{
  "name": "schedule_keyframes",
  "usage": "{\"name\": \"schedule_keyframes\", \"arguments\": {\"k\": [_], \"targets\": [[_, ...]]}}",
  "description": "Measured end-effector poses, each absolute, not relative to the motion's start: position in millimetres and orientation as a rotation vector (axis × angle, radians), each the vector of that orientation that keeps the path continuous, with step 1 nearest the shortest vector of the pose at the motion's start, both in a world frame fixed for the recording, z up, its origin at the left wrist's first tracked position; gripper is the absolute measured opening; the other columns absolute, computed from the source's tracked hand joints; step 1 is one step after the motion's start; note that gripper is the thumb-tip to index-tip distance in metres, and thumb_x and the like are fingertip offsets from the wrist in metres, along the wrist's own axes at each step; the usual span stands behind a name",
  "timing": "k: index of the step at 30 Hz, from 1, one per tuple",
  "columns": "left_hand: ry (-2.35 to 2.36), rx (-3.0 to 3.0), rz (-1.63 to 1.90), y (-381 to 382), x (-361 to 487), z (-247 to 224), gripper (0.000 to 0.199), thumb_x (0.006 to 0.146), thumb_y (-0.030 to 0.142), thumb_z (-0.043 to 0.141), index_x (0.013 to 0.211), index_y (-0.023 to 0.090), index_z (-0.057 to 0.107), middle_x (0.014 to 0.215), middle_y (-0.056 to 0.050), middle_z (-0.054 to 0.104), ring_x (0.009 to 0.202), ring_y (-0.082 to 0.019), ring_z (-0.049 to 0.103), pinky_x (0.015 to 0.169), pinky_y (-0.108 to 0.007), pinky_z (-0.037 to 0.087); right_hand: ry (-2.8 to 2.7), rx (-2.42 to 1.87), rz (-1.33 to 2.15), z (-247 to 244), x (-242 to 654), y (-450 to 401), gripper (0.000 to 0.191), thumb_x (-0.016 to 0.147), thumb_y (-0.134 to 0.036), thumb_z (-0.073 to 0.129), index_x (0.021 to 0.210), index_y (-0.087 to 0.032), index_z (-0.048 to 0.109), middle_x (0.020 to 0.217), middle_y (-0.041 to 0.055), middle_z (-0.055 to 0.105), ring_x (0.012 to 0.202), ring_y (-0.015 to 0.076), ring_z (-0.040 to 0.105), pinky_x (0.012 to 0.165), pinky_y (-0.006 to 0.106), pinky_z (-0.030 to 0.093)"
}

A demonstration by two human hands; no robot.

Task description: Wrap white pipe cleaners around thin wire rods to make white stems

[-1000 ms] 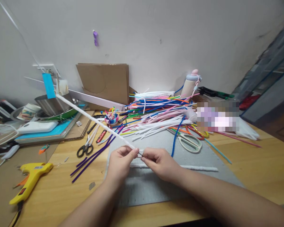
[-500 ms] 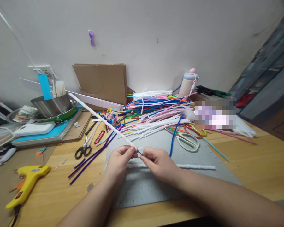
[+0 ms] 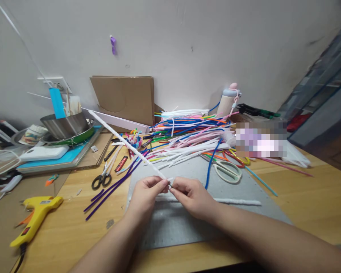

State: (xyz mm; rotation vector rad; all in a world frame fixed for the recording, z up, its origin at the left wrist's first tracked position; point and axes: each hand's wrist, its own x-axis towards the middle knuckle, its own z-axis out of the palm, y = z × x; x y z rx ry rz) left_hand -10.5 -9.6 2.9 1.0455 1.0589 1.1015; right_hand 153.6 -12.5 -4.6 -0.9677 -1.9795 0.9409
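Observation:
My left hand [image 3: 149, 193] pinches the lower end of a long white fuzzy stick [image 3: 125, 142], which looks wrapped in pipe cleaner and slants up to the left. From that end a thin dark wire-like tip juts out, and the fingertips of my right hand [image 3: 191, 195] are closed on it. The two hands nearly meet above a grey cutting mat [image 3: 170, 231]. Beneath them a second white fuzzy stick [image 3: 238, 202] lies across the mat, its middle partly covered by my right hand.
Behind the mat spreads a heap of coloured pipe cleaners [image 3: 193, 127]. Green-handled scissors [image 3: 228, 171] lie to the right. Black-handled scissors [image 3: 101, 181], purple pipe cleaners [image 3: 110, 189] and a yellow glue gun [image 3: 36, 218] are at left. A bottle [image 3: 226, 103] stands at the back.
Less of the dark tip shows between my fingers, as my hands have come slightly closer together. The whole view has shifted a little; the stick keeps its slant.

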Motion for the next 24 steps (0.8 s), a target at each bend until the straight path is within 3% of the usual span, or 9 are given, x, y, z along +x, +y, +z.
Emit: {"name": "schedule_keyframes", "arguments": {"k": [10, 15, 24], "targets": [[1.069, 0.918, 0.982, -11.4, -8.2, 4.7, 0.031, 0.062, 0.041, 0.075, 0.067, 0.011, 0.069, 0.070, -0.006, 0.064, 0.066, -0.013, 0.053, 0.061, -0.023, 0.041, -1.968, -0.918, 0.994, -7.8, 153.7, -11.0, 0.022, 0.087, -0.021, 0.048, 0.066, -0.018, 0.044, 0.059, -0.0052, 0.040, 0.056, 0.0087, 0.037, 0.054, 0.021, 0.027], [1.027, 0.916, 0.996, -10.2, -9.7, 0.0, 0.033, 0.062, 0.043, 0.074, 0.062, 0.010, 0.068, 0.055, -0.002, 0.055, 0.052, -0.009, 0.042, 0.053, -0.022, 0.033, -1.955, -0.907, 1.083, -6.7, 153.2, -12.5, 0.021, 0.087, -0.023, 0.048, 0.067, -0.018, 0.046, 0.060, -0.0045, 0.043, 0.057, 0.0091, 0.039, 0.054, 0.021, 0.029], [1.226, 1.277, 1.185, -13.3, -10.0, 7.0, 0.031, 0.071, 0.035, 0.064, 0.049, 0.016, 0.055, 0.056, 0.000, 0.051, 0.059, -0.013, 0.045, 0.059, -0.025, 0.033, -1.891, -0.926, 1.244, -4.5, 151.1, -14.6, 0.020, 0.086, -0.025, 0.048, 0.067, -0.018, 0.045, 0.050, -0.0069, 0.041, 0.045, 0.0072, 0.037, 0.048, 0.020, 0.028]]}}
